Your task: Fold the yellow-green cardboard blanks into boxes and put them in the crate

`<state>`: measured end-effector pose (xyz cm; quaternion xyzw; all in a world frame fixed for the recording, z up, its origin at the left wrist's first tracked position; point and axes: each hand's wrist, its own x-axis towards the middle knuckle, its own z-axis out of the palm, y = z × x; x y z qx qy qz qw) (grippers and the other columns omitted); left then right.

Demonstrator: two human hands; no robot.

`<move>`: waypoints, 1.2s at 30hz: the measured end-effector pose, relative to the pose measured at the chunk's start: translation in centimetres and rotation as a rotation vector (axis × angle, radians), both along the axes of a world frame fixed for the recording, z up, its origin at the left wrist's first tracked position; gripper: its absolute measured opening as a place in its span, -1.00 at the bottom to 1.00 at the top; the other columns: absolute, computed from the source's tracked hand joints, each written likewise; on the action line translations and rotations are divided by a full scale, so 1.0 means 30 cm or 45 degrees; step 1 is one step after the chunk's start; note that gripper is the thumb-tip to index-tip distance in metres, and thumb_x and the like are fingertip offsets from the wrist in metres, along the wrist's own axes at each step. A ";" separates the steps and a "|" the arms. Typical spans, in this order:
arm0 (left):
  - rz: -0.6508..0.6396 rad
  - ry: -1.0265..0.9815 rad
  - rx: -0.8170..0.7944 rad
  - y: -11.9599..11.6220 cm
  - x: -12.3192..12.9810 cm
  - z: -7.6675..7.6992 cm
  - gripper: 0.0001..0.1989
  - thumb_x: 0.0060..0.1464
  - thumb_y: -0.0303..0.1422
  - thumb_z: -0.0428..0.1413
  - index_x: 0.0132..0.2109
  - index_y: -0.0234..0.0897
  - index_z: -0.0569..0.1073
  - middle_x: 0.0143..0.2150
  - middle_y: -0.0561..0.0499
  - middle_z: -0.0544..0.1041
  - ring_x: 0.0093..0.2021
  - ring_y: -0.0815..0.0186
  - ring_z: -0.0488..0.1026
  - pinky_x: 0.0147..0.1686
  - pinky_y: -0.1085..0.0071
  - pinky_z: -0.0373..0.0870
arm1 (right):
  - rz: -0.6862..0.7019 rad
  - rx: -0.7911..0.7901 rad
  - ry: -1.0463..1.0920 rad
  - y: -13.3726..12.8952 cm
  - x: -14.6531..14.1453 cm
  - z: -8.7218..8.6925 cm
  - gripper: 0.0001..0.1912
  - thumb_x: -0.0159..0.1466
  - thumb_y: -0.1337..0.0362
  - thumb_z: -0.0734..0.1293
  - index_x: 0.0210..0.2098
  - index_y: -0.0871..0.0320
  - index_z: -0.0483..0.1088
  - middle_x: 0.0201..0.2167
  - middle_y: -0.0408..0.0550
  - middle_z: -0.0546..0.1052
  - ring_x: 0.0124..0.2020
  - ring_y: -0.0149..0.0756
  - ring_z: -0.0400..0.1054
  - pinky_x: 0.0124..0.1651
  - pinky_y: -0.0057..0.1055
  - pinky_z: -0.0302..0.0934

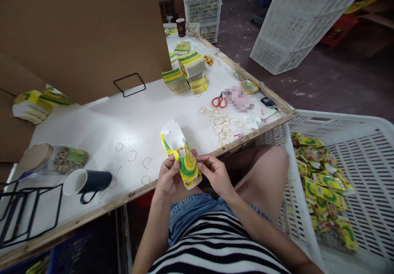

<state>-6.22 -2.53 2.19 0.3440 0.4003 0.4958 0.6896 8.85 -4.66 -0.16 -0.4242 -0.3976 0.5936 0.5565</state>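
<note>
Above the table's front edge, both hands hold a yellow and green printed cardboard package (189, 169). A white flap of card (174, 132) stands up behind it, and I cannot tell whether it is one piece with the package. My left hand (168, 174) pinches the package's left side between thumb and fingers. On the other side, my right hand (215, 173) has its fingertips closed on the right edge. Loose rubber bands (223, 126) lie on the white table (104, 130) beyond my right hand, with a few more to the left.
Bundles of printed cards (192, 64) stand at the back, near red-handled scissors (219, 101). A dark mug (95, 180), a jar (69, 160) and a black wire rack (33, 212) are on the left. At right, a white crate (363, 142) contains yellow packages (326, 183).
</note>
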 end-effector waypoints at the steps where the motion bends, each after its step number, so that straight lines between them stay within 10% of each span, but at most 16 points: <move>1: 0.007 0.004 -0.003 0.001 0.008 0.000 -0.55 -0.20 -0.09 0.37 -0.21 -0.28 0.54 -0.27 -0.11 0.65 -0.18 0.05 0.60 -0.18 0.19 0.54 | -0.009 0.012 -0.061 -0.004 0.004 0.000 -0.73 0.20 0.08 0.40 -0.21 0.11 0.50 -0.33 -0.06 0.58 -0.26 -0.22 0.45 -0.16 -0.32 0.34; 14: 0.229 0.420 0.107 -0.007 0.081 -0.025 -0.50 -0.08 -0.21 0.32 -0.02 -0.28 0.38 -0.29 -0.03 0.62 -0.26 0.25 0.57 -0.28 0.41 0.49 | -0.247 0.036 -0.389 -0.004 0.031 -0.009 -0.79 0.24 0.11 0.35 -0.38 0.13 0.39 -0.48 -0.10 0.54 -0.47 -0.28 0.42 -0.39 -0.42 0.28; 23: -0.150 0.428 0.283 -0.019 0.061 0.023 -0.33 0.12 -0.28 0.18 0.30 -0.15 0.06 -0.07 -0.15 0.59 -0.11 0.14 0.58 -0.12 0.23 0.51 | -0.034 0.208 -0.266 0.019 0.106 0.024 -0.51 0.26 0.21 0.34 0.17 0.04 0.25 -0.18 -0.05 0.51 -0.36 -0.33 0.42 -0.31 -0.42 0.31; 36: -0.439 0.172 0.188 -0.035 0.051 0.014 -0.61 0.06 -0.36 0.26 -0.02 -0.19 0.27 -0.20 -0.02 0.59 -0.21 0.24 0.55 -0.24 0.41 0.45 | 0.134 0.248 -0.390 0.028 0.167 0.030 -0.83 0.32 0.18 0.28 -0.31 0.14 0.40 -0.43 -0.14 0.43 -0.45 -0.38 0.28 -0.39 -0.48 0.17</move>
